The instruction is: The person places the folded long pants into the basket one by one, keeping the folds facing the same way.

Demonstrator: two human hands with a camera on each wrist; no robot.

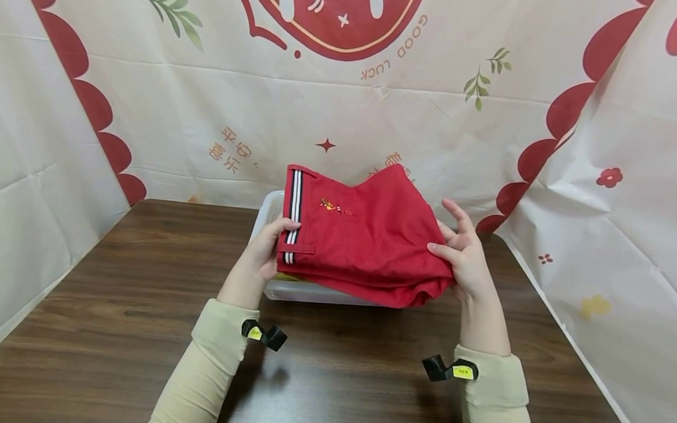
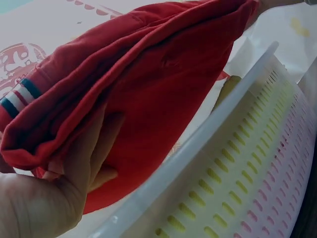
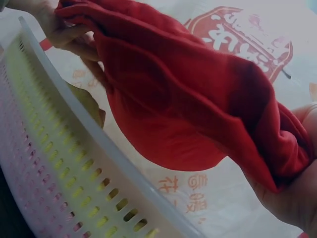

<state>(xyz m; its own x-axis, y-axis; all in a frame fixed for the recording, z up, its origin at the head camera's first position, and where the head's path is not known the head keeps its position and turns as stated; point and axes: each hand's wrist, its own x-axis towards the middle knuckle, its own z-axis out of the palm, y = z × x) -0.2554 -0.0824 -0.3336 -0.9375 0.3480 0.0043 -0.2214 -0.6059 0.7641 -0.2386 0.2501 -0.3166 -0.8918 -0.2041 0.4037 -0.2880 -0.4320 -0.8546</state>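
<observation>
Folded red shorts (image 1: pixel 366 231) with a black-and-white striped waistband are held up above a white plastic basket (image 1: pixel 266 212). At the waistband end, my left hand (image 1: pixel 261 249) grips them, thumb on top and fingers beneath, as the left wrist view shows. My right hand (image 1: pixel 462 256) pinches the opposite end, its thumb on the cloth and one finger raised away. A small embroidered figure and a button sit near the waistband. In both wrist views the basket's slotted wall (image 2: pixel 237 168) stands below the shorts, with yellow and pink showing through its holes.
The basket stands on a dark wooden table (image 1: pixel 116 316), near its back edge. A printed cream cloth (image 1: pixel 297 104) hangs behind and along both sides. Something olive-yellow (image 3: pixel 88 103) pokes up above the basket rim.
</observation>
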